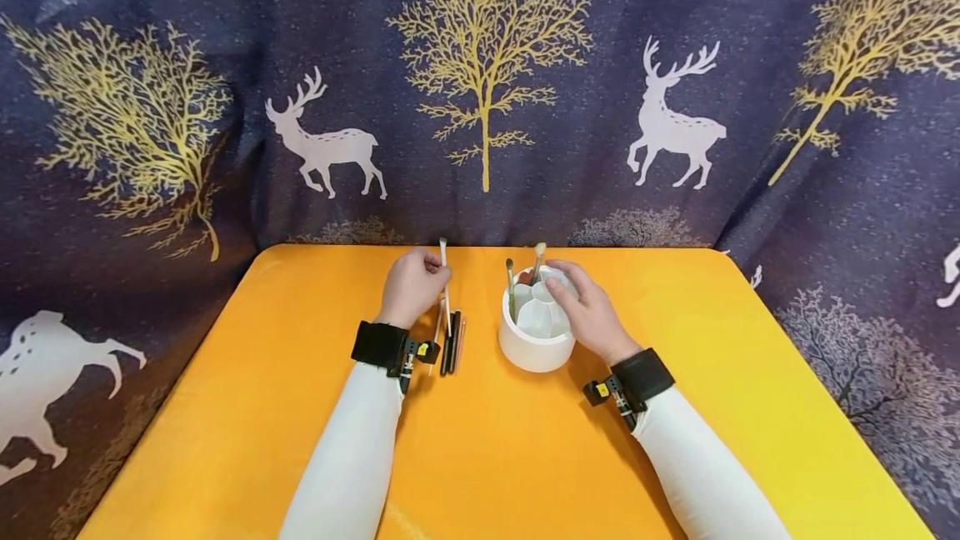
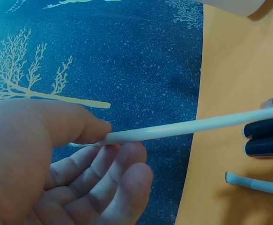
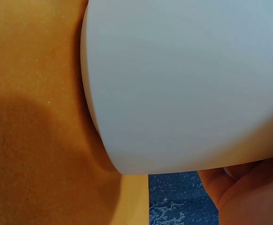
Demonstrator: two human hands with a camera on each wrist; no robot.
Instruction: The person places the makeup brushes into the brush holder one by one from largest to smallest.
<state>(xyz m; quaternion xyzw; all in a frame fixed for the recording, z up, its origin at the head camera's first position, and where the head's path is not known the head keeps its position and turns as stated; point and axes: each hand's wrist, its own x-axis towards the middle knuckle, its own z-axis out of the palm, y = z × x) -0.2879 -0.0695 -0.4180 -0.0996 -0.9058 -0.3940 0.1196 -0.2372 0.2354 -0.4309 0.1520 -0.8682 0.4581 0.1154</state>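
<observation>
Head view: we get bright, even light, soft shadow at 8 o'clock of the right sleeve [image 1: 705,457], wide-angle stretch toward corners. Left wrist: blue cast on the curtain [image 2: 141,61], shadow on the table [image 2: 239,56] at 5 o'clock. Right wrist: dimmer; we see broad shadow at 8 o'clock, white container [image 3: 183,84] shaded toward 4.

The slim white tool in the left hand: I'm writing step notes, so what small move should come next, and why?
Probably move the slim white tool rightward until it is over the white holder. The left hand pinches it beside the holder, two brushes already stand in there, and the right hand grips the holder's far side.
</observation>
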